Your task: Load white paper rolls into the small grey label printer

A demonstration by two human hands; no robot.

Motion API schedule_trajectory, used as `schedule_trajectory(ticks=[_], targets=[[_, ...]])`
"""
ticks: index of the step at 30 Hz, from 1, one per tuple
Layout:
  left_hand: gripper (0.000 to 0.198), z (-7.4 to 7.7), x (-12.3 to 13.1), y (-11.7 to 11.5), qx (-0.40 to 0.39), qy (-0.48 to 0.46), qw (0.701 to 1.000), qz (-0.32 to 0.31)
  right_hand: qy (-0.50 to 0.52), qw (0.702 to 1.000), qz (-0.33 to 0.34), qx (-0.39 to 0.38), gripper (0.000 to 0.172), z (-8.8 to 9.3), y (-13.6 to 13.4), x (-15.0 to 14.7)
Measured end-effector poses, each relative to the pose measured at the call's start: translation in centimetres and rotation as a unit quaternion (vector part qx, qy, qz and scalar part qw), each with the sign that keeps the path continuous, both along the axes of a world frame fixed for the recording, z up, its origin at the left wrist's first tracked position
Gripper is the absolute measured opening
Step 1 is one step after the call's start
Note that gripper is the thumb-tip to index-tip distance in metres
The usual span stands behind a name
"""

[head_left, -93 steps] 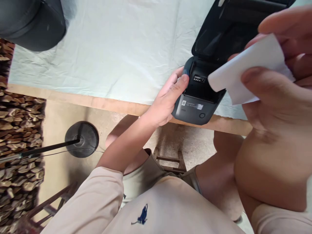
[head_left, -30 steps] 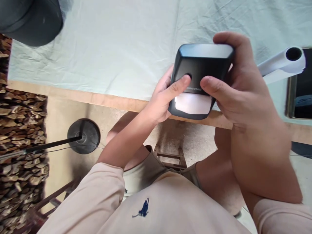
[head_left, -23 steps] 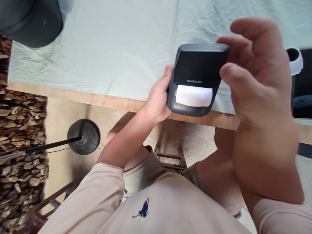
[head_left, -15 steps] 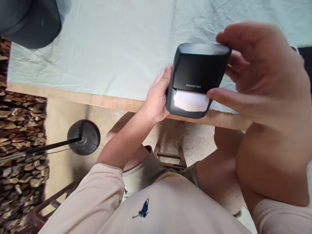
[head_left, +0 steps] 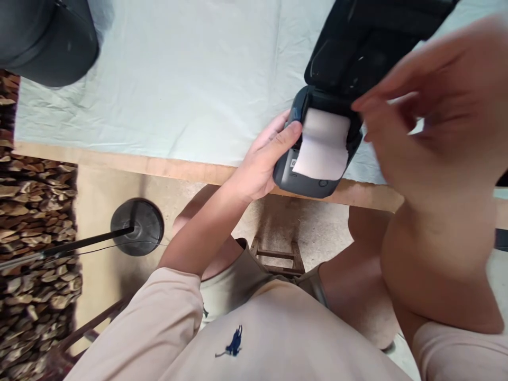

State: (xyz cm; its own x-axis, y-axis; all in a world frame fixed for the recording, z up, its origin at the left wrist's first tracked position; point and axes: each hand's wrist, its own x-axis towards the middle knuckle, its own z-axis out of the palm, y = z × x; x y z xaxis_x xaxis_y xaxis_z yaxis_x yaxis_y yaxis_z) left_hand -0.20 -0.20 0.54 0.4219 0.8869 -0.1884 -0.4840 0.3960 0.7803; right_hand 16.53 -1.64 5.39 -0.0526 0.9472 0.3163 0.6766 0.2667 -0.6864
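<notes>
A small dark label printer (head_left: 286,179) sits at the near edge of the table, its lid (head_left: 357,42) swung up and back. A strip of white label paper (head_left: 323,145) lies out of the open bay over the front. My left hand (head_left: 260,164) grips the printer's left side, thumb on the top corner. My right hand (head_left: 432,127) is up close beside the lid and the paper's right edge. It is smeared by motion, so I cannot make out whether its fingers pinch anything.
A pale green cloth (head_left: 178,79) covers the table, with a bare wooden edge (head_left: 159,166) nearest me. A dark round object (head_left: 51,42) sits at the far left corner. Below are a round stand base (head_left: 137,226), stacked firewood (head_left: 27,211) and a wooden stool (head_left: 278,262).
The printer's lid was shut half a second ago and now stands open, with more paper showing. My right hand has shifted from the lid's top to its right side.
</notes>
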Motion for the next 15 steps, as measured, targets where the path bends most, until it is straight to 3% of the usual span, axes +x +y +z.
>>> schedule_trajectory(ticks=[3,8,12,15], targets=[[0.031,0.5,-0.2,-0.1,-0.002,0.024,0.999,-0.025,-0.193,0.981,0.012,-0.021,0.024,0.0,0.3,0.7],[0.038,0.8,-0.2,-0.1,-0.050,0.053,0.997,-0.006,-0.275,0.958,0.034,-0.071,0.041,-0.3,0.5,0.7],[0.036,-0.4,-0.2,0.3,0.000,0.020,0.999,-0.026,-0.150,0.985,0.042,-0.075,0.043,0.3,0.1,0.6],[0.034,-1.3,-0.3,0.7,0.008,0.003,1.000,-0.018,0.057,0.995,0.030,-0.070,0.044,0.8,0.1,1.1]])
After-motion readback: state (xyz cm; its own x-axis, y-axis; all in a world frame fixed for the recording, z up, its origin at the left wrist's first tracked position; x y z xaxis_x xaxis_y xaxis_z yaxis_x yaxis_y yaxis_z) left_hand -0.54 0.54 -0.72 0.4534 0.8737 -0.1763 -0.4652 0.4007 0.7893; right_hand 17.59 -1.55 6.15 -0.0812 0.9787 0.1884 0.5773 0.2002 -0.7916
